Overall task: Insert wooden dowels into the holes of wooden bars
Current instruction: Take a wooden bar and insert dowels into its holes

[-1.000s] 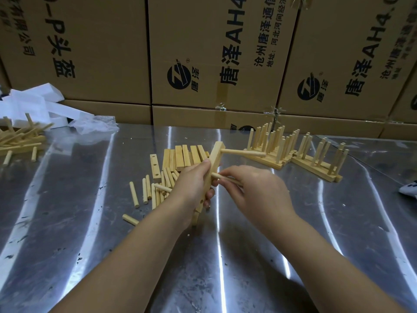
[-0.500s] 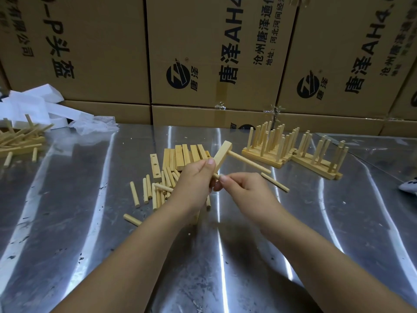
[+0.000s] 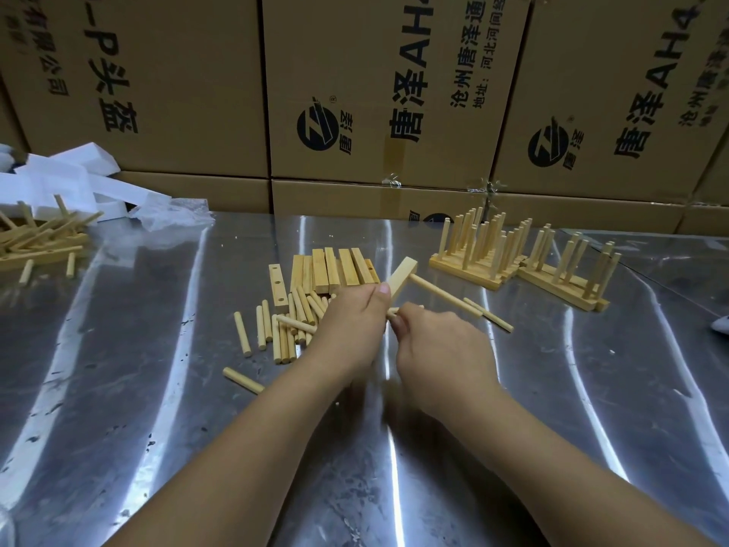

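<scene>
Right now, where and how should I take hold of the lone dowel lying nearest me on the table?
Pinch the lone dowel at its middle, coming straight down from above, fingers across its width. It lies flat on the metal table, slanted, clear of the dowel pile, so both long sides are free; a mid grip should keep it level.

I see little of the bar [image 3: 402, 276] under the left hand [image 3: 351, 325], or the dowel [image 3: 393, 310] pinched by the right hand [image 3: 442, 349].
</scene>
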